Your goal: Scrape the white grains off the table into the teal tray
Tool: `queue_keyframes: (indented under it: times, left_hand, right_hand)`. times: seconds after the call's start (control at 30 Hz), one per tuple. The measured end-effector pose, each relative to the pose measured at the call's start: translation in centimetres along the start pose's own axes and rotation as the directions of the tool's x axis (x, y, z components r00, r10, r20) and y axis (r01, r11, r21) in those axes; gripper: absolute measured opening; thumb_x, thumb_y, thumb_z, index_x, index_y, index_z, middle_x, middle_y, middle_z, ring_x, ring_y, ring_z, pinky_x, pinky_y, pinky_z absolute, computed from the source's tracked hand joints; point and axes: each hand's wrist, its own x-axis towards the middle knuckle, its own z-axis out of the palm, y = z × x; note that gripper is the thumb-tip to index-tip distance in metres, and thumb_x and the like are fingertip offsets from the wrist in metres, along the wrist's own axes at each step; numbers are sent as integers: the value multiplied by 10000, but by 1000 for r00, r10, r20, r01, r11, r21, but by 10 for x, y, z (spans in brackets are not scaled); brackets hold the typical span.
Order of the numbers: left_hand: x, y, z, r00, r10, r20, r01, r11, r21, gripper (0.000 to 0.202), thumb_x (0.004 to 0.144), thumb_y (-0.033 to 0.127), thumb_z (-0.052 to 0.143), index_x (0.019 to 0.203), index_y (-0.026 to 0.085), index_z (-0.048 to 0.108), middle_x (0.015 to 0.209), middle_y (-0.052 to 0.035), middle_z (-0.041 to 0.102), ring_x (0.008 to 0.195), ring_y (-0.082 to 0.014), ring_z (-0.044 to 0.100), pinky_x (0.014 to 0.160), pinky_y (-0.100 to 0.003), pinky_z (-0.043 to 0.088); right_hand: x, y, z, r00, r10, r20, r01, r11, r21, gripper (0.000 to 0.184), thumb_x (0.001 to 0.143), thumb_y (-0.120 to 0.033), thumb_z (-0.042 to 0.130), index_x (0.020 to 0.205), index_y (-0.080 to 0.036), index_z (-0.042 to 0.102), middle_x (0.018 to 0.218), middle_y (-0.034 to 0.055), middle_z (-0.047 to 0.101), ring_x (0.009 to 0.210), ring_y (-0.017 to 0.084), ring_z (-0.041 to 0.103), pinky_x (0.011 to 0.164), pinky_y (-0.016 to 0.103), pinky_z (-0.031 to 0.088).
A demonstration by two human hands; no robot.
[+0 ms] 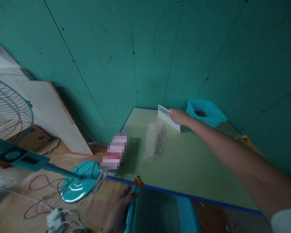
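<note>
Two bare hands are at work around one table [208,168]. The right hand [180,117] has one white slotted plastic scraper [169,119], reaching out to its left and standing on edge on the tabletop. One spread of pale granules [156,142], too many to count, lies on the table near that hand, on its left and closer to the wearer. There are two blue plastic tubs: the upper tub [215,111] stands just to the right of the right hand, and the lower tub [191,215] sits beside the left hand [129,198], on its right, below the table edge. One fan [12,110] stands well to the left of both hands.

The fan is cut off by the left border, and the lower tub by the bottom one. The granules inside the lower tub are dim. Pixelation covers a pink item [115,150] above the left hand, so what it is cannot be told. The right forearm hides part of the tabletop.

The right hand is closed, gripping the scraper by its slotted part. The left hand touches the lower tub's rim, fingers bent; how tightly they close cannot be told, since they are dark and partly hidden.
</note>
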Motion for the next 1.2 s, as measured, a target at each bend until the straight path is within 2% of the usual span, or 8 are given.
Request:
queue_keyframes:
  times: [0.27, 0.37, 0.5, 0.57, 0.8, 0.9, 0.97, 1.2]
  left_hand:
    - [8, -9, -5, 996, 39, -82, -36, 999, 39, 235, 444, 40, 719, 593, 220, 687, 685, -59, 716, 1256, -348, 390, 1082, -403, 234]
    - [9, -7, -5, 996, 55, -73, -51, 997, 57, 242, 428, 31, 713, 580, 218, 688, 669, -56, 708, 1251, -356, 389, 1089, -402, 212]
    - [3, -1, -3, 1000, 1, -10, -1, 999, 53, 199, 452, 121, 733, 635, 195, 710, 755, -65, 719, 1174, -397, 462, 1059, -469, 251]
    - [-3, 3, 1, 1000, -18, 12, 18, 999, 47, 197, 477, 155, 737, 669, 193, 717, 789, -66, 725, 1179, -390, 462, 1052, -455, 271]
    - [-10, 9, 11, 999, -18, -48, 17, 1000, -9, 258, 483, 53, 694, 677, 223, 693, 818, -47, 738, 1244, -353, 410, 1050, -424, 300]
    - [-8, 8, 11, 999, -2, -51, 2, 1000, -1, 251, 482, 45, 691, 671, 210, 682, 800, -57, 737, 1234, -355, 422, 1043, -416, 314]
    - [-8, 8, 10, 998, 17, -52, -17, 1000, 5, 252, 479, 50, 698, 680, 202, 683, 806, -65, 738, 1228, -350, 430, 1042, -394, 317]
    - [-14, 9, 13, 995, -100, -6, 100, 995, 19, 381, 492, 233, 741, 871, 213, 703, 916, -49, 737, 1167, -364, 494, 1001, -442, 365]
  right_hand:
    - [8, -14, -2, 985, -168, 43, 166, 985, 48, 294, 871, -315, 512, 1134, -187, 536, 1136, 72, 576, 924, 188, 590, 771, 399, 501]
    - [11, -21, -1, 968, -238, 77, 234, 970, 61, 284, 870, -314, 514, 1121, -185, 545, 1137, 71, 577, 933, 190, 588, 779, 402, 498]
    - [13, -28, 0, 939, -320, 127, 312, 947, 74, 261, 871, -310, 512, 1098, -192, 561, 1142, 67, 579, 949, 191, 583, 798, 404, 489]
    - [12, -28, 1, 926, -348, 145, 339, 937, 83, 257, 870, -309, 514, 1092, -188, 565, 1139, 67, 581, 954, 192, 582, 805, 409, 486]
    - [1, -18, 4, 892, -412, 184, 392, 910, 136, 228, 865, -288, 523, 1051, -174, 590, 1103, 61, 612, 967, 192, 585, 832, 420, 467]
    - [-7, -15, 5, 889, -418, 187, 394, 906, 152, 223, 849, -163, 507, 1041, -172, 620, 1070, 64, 657, 961, 193, 598, 813, 359, 454]
    - [-13, -14, 6, 888, -421, 184, 395, 905, 159, 308, 809, -67, 473, 1043, -177, 640, 1063, 68, 677, 964, 194, 602, 786, 302, 440]
    - [-32, -10, 7, 886, -426, 185, 400, 902, 160, 411, 742, -29, 444, 1057, -186, 657, 1067, 76, 687, 953, 196, 608, 726, 251, 412]
